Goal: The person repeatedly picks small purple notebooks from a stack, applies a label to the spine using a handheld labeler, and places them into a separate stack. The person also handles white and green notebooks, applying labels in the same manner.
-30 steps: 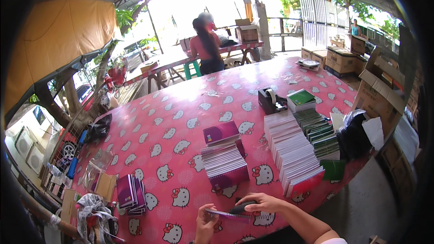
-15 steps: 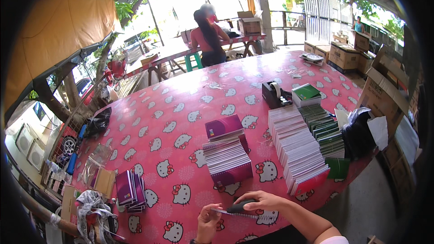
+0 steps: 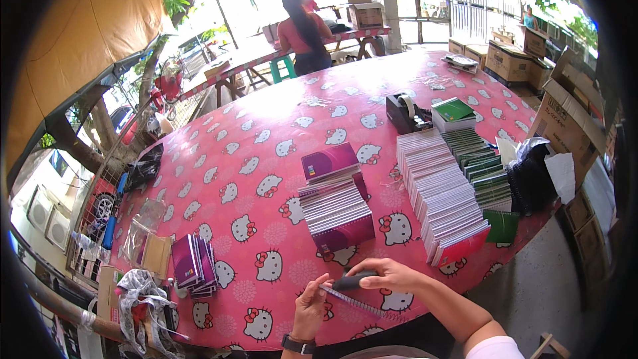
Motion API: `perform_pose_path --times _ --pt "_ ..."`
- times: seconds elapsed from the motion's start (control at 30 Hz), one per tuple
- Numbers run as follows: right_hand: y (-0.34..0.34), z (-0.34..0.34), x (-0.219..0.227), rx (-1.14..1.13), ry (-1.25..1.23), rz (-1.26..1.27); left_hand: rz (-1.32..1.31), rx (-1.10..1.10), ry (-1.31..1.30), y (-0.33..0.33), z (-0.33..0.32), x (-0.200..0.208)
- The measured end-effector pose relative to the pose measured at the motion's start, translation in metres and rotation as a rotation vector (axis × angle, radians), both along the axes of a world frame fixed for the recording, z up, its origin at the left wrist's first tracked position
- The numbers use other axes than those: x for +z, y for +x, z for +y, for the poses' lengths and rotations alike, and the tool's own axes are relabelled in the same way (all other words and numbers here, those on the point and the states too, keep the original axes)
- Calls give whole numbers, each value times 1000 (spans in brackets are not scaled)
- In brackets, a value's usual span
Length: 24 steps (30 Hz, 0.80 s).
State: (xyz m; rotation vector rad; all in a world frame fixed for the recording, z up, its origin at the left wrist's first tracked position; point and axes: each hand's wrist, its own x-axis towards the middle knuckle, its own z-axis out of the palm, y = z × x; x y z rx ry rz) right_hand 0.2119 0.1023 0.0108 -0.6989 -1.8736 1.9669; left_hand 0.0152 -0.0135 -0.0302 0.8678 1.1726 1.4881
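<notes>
Near the table's front edge, my left hand pinches the left end of a thin plastic spiral coil. The coil slants down to the right; whether it is threaded through a notebook is hard to tell. My right hand is closed around a dark, rounded tool, whose tip is close to the left fingertips; its exact kind is hidden. Beyond the hands stands a stack of purple spiral notebooks. Another small pile of purple notebooks lies to the left.
Rows of red-covered notebooks and green notebooks fill the right side, with a black tape dispenser behind them. A black bag sits at the right edge. Cloth hangs at the left. A person sits at a far table.
The view has shifted slightly. My hands have moved up a little from the near edge, still close together, and more of the coil's length shows below my right hand.
</notes>
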Motion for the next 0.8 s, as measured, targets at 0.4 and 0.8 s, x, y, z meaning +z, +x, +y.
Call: perform_pose_path --times 0.4,0.8 --pt "15 -11 30 -307 1205 -345 128 -122 139 -8 1 22" --pt "-34 -53 33 -433 796 77 179 118 255 6 6 44"
